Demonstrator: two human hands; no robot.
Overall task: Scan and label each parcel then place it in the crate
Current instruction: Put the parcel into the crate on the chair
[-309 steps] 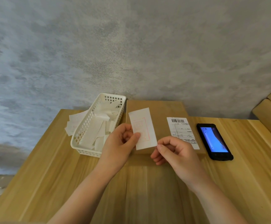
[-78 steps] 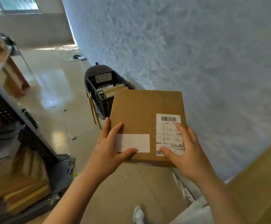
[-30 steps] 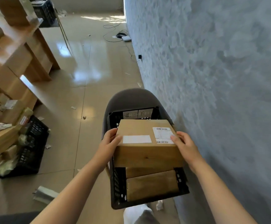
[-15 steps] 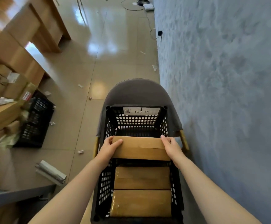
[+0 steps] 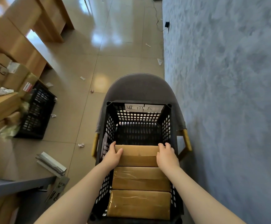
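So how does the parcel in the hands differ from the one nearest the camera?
The held parcel sits farthest in, gripped at its ends by the left hand and right hand; the nearest parcel lies untouched. The nearest parcel shows glossy wrap; the held one looks matte. Both are brown cardboard inside the black crate.

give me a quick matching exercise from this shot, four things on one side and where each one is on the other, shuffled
Things:
1. held parcel
2. paper sign
3. grey chair
4. second black crate

Places:
A. on the floor at the left, beside stacked boxes
B. on the far wall of the black crate
C. between the left hand and the right hand, inside the crate
D. under the crate, its back towards the far side

Pairs: 1-C, 2-B, 3-D, 4-A
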